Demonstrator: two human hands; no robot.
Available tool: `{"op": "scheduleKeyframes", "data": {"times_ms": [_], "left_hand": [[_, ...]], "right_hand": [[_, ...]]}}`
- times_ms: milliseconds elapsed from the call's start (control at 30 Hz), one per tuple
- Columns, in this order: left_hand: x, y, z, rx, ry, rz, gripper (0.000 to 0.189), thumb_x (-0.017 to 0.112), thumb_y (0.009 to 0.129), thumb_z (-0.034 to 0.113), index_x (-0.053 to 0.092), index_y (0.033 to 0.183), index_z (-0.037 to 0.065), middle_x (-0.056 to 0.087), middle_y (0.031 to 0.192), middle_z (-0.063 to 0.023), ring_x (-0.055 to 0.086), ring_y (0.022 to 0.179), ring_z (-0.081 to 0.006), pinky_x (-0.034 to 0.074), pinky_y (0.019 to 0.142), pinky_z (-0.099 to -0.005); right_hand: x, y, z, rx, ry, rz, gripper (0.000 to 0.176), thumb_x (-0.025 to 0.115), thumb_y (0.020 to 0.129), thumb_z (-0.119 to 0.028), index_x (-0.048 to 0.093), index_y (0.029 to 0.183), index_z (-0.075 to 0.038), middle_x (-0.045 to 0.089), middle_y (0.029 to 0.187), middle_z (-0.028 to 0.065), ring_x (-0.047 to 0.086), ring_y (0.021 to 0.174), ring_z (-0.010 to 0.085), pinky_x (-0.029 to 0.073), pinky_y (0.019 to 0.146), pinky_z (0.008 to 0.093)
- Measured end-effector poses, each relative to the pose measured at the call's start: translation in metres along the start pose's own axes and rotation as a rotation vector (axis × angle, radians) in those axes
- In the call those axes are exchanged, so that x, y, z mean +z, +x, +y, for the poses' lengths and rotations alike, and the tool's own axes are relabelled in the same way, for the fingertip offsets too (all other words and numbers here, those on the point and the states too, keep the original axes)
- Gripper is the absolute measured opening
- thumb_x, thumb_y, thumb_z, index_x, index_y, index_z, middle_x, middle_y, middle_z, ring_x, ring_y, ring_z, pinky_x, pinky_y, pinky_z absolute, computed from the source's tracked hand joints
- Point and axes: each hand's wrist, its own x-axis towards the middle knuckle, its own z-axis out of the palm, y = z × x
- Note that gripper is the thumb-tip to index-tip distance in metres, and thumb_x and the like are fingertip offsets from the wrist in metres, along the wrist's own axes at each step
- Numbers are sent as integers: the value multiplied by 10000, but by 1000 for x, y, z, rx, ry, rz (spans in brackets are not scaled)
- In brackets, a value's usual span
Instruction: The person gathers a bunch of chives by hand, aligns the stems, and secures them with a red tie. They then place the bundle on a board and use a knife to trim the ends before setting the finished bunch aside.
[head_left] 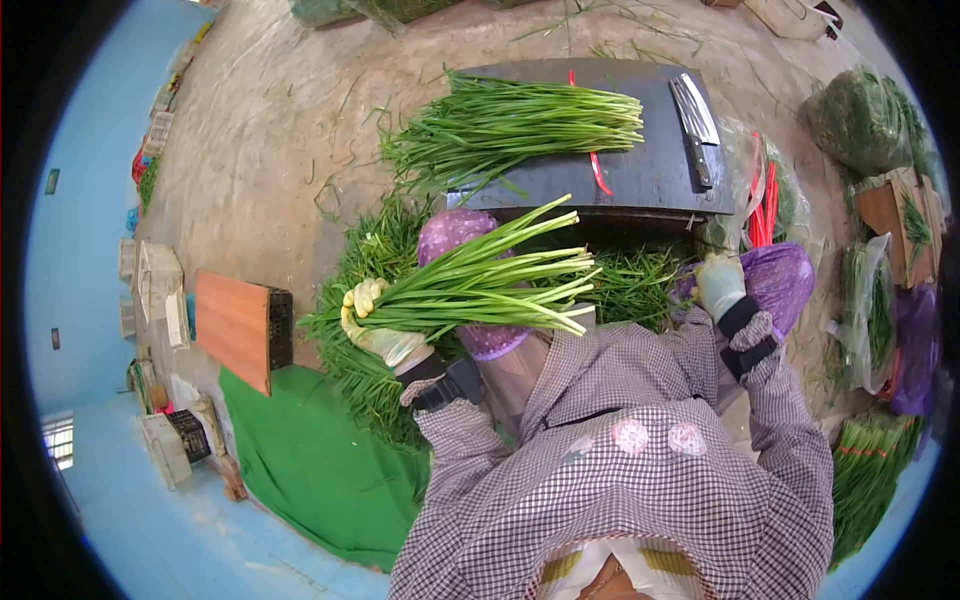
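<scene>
Bunch of green stalks: lying over the left knee cover, its pale ends pointing right towards the gap between the legs.
Left hand: gloved, curling its fingers round the leafy end and gripping it.
Right hand: gloved, hovering at or against the right knee cover; I am not able to tell whether it is pinching anything.
Step in hand: I am judging this to be gathering a handful, as I am seeing no tie on it.
Next move: in my judgement, calling for a firm left grip and the pale ends brought level.
Low table: bearing a larger heap, which is resting across a red strip; a knife is lying to its right.
Loose greens: spreading beneath the left forearm.
</scene>
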Motion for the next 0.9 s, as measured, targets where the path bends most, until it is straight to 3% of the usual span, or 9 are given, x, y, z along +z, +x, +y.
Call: {"op": "scheduleKeyframes", "data": {"times_ms": [100,167,233,333,433,567,600,733,900], "left_hand": [[6,0,-3,-6,-1,13,133,505,934,162,557,844,78,477,669,5,459,650,-137,419,695,-310],[8,2,-4,-5,39,14,139,504,938,165,556,842,78,477,671,6,458,649,-135,417,695,-307],[13,4,-6,-17,44,-1,144,504,940,169,555,842,77,478,673,7,457,649,-133,415,694,-306],[20,3,-6,-32,27,-17,123,517,931,170,555,847,88,469,686,12,458,674,-137,419,715,-322],[27,-1,-6,3,25,-12,113,528,932,170,547,859,87,461,702,10,450,680,-134,412,718,-317],[33,0,-7,-14,-37,-74,100,521,945,160,527,876,88,446,700,16,442,676,-126,402,705,-299],[31,0,-7,-8,-34,-71,102,517,947,157,527,874,88,445,695,17,442,671,-125,400,701,-296],[23,0,-5,6,-51,-59,112,500,955,146,524,863,88,441,679,21,442,651,-122,402,695,-292],[27,2,-11,-10,-54,-76,141,490,962,142,517,833,92,441,676,20,440,636,-122,422,686,-291]], "right_hand": [[-108,-9,-42,-216,551,395,200,690,878,-325,720,960,-145,635,889,42,645,898,272,502,767,415],[-140,-7,-82,-341,711,701,183,674,893,-322,699,988,-167,622,901,44,619,878,272,474,751,415],[-154,5,-118,-406,780,832,192,691,869,-325,682,969,-161,613,915,50,595,869,273,466,765,407],[-154,25,-146,-478,764,750,183,703,846,-296,653,915,-134,604,910,62,585,879,283,458,769,417],[-152,29,-151,-465,1008,658,152,702,844,-225,643,892,-93,602,897,86,590,895,313,466,786,421],[-167,22,-141,-527,1655,376,83,663,892,-82,619,890,-11,607,895,76,586,869,210,472,814,323],[-173,15,-137,-430,1704,357,82,643,922,-75,621,892,-2,606,903,60,563,857,152,464,802,289],[-167,7,-104,-354,1877,316,67,625,928,-63,634,887,-10,615,855,63,587,805,166,482,777,301],[-178,21,-124,-387,955,726,176,683,884,-225,687,845,-54,612,816,96,602,815,279,472,763,400]]}}
